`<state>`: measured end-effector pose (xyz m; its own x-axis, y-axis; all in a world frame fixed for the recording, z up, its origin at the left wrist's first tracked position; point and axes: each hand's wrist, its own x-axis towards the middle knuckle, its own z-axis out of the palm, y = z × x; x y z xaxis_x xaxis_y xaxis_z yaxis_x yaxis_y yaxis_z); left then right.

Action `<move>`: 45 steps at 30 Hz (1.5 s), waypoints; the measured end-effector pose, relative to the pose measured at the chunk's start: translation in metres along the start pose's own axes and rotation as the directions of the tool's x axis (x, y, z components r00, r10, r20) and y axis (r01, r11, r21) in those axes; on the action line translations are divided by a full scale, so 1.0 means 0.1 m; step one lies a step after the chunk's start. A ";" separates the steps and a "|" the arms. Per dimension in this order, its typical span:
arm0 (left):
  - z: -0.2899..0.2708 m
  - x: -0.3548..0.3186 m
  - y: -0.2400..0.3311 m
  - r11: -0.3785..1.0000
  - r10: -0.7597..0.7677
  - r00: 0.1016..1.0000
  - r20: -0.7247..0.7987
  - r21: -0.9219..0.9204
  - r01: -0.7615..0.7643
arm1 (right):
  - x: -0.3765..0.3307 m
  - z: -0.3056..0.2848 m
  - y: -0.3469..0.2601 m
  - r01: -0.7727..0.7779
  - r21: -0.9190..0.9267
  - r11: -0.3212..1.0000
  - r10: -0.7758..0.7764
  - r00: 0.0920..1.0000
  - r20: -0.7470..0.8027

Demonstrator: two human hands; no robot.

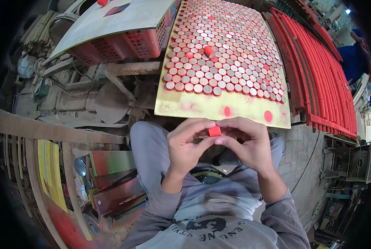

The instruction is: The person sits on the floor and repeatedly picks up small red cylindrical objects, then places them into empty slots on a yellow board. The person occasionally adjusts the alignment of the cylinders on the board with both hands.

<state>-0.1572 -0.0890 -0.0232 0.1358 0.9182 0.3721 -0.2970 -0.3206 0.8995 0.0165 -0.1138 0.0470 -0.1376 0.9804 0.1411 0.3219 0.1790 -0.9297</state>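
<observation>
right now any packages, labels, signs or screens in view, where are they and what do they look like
No packages, signs or screens show.
Printed shirt: bottom centre, on the person; grey, with a dark round graphic and arched dark lettering.
Small red cylinder: unlabelled, pinched between left hand and right hand.
Yellow board: ahead, packed with plain red-sided caps.

bare board edge (202, 108), cylinders (218, 54) beyond

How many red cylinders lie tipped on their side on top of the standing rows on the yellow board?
1: a tipped red cylinder lies on the standing pieces near the middle of the yellow board. Far rows are blurred, so others may be missed.
</observation>
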 end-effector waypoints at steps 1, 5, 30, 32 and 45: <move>-0.03 0.00 0.00 0.994 0.046 0.997 0.056 0.096 -0.051 | -0.01 -0.04 0.01 -0.081 0.101 0.992 0.077 0.996 0.036; -0.05 0.00 0.04 0.997 -0.004 0.992 0.123 0.082 -0.006 | 0.07 -0.22 0.03 -0.310 0.319 0.895 0.255 0.945 0.204; -0.19 -0.01 -0.08 0.978 -0.057 0.998 -0.033 -0.203 0.049 | 0.55 0.05 0.60 -0.145 -0.383 0.912 -0.054 0.884 -0.464; -0.19 -0.01 -0.09 0.979 -0.058 0.998 -0.030 -0.200 0.051 | 0.57 0.05 0.60 -0.136 -0.367 0.920 -0.058 0.880 -0.472; -0.10 0.01 -0.11 0.967 -0.110 0.994 -0.016 -0.231 0.104 | 0.57 0.01 0.57 -0.137 -0.265 0.954 -0.018 0.861 -0.508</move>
<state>-0.1629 -0.0825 -0.0352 0.1527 0.9515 0.2670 -0.4919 -0.1611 0.8556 0.0262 -0.0477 0.0020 0.3515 0.8832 0.3106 0.5744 0.0585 -0.8165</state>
